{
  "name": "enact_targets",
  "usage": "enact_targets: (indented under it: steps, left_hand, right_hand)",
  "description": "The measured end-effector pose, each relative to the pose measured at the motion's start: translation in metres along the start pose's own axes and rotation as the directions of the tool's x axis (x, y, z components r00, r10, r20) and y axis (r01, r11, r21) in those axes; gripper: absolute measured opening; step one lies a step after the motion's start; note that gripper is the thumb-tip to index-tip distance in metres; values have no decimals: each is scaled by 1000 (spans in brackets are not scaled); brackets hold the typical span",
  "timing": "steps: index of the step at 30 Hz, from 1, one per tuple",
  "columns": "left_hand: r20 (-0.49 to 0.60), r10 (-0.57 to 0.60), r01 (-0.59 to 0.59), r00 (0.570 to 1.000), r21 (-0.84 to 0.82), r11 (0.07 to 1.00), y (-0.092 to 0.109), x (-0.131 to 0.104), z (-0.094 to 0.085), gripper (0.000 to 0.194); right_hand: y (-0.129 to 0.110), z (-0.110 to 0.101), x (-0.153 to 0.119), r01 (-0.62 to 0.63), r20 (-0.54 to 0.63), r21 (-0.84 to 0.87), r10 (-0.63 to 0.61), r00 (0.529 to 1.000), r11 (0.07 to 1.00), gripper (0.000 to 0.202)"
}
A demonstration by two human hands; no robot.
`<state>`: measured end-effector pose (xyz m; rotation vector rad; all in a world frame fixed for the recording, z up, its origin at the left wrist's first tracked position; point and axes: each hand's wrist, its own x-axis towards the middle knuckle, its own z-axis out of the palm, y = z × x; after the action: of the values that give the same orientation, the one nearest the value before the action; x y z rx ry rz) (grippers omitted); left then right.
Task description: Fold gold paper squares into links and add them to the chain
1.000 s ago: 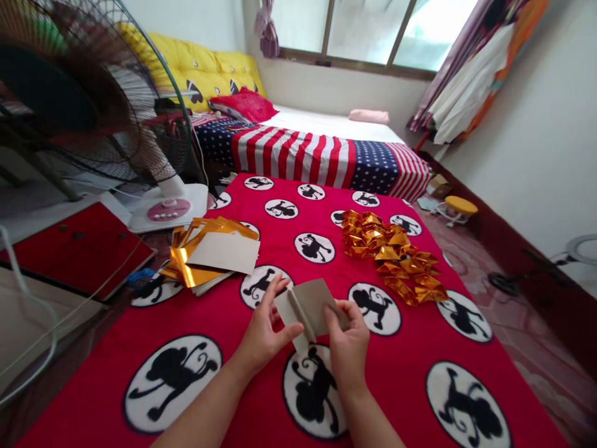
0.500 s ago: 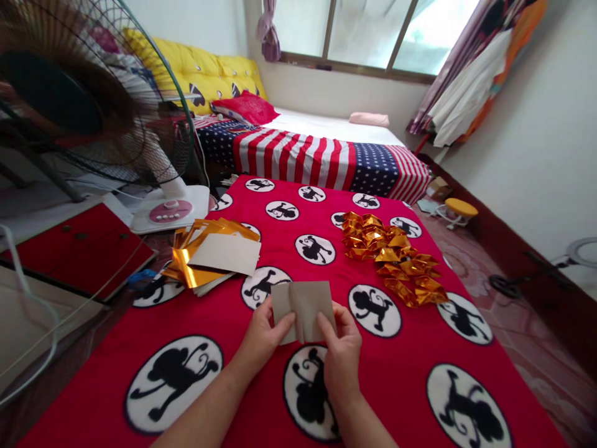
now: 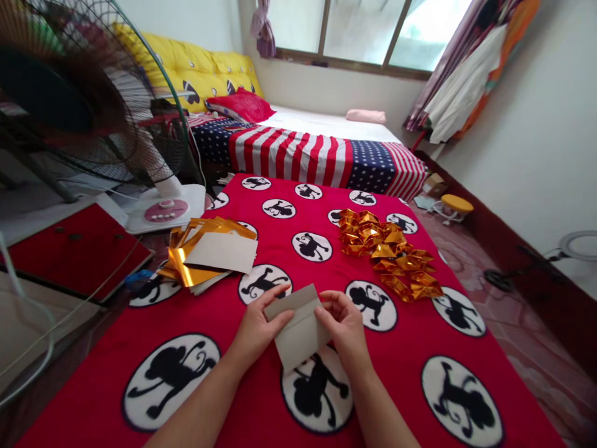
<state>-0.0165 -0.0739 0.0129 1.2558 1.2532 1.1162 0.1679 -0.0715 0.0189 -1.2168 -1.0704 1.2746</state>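
Note:
A creased sheet of paper [image 3: 301, 339], its dull grey-beige side up, is held between both hands above the red cloth. My left hand [image 3: 263, 320] pinches its left edge, thumb on top and fingers underneath. On the opposite side my right hand [image 3: 342, 320] grips the sheet near its upper right corner, thumb pressed on the face. A fold line runs across the paper. To the left lies a stack of gold foil paper [image 3: 180, 264], with a pale sheet [image 3: 224, 251] on top. Several folded gold foil pieces [image 3: 387, 252] sit grouped on the right.
The red cloth [image 3: 224, 323] carries black monkey figures in white circles. A standing fan [image 3: 172, 205] is at the left, beside a dark red board [image 3: 79, 249]. Behind is a bed with a striped and starred cover [image 3: 298, 149]. A yellow stool [image 3: 457, 203] stands on the floor at right.
The sheet has been turned, so its fold line, upright before, now runs slanting across. Both hands have shifted their hold along its edges. The view has moved slightly.

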Motion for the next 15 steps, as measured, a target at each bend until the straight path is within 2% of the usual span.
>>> enact_targets:
  steps: [2, 4, 7, 8, 9, 11, 12, 13, 15]
  left_hand:
    - [-68, -29, 23, 997, -89, 996, -4, 4, 0, 57]
    - [-87, -32, 20, 996, -135, 991, -10, 9, -1, 61]
    - [-177, 86, -95, 980, -42, 995, -13, 15, -2, 63]
    - [-234, 167, -160, 958, 46, 986, -12, 16, -2, 61]
    - [-292, 269, -228, 918, 164, 960, -9, 15, -3, 56]
    - [-335, 471, -335, 816, 390, 858, -1, 10, -6, 38]
    - [-312, 553, -396, 772, 443, 804, 3, 7, -8, 26]
    - [-243, 604, -460, 759, 457, 761, 6, 4, -9, 18]
    - [-41, 627, -558, 778, 413, 720, 9, -2, -11, 20]
  right_hand:
    - [1, 2, -3, -13, 24, 9, 13, 1000, 1000, 25]
    - [2, 3, -4, -29, 61, 19, 28, 998, 999, 23]
    - [5, 2, -3, -35, 47, 27, 34, 998, 999, 23]
    - [6, 0, -1, -32, 21, 30, 31, 999, 999, 24]
    - [8, -1, 1, -28, -6, 31, 29, 1000, 999, 25]
    - [9, -5, 5, -31, -45, 37, 33, 998, 999, 28]
    - [10, -6, 7, -38, -54, 41, 40, 998, 998, 30]
    - [11, -7, 9, -49, -58, 43, 51, 997, 998, 31]
    - [12, -8, 11, -70, -65, 45, 73, 995, 996, 33]
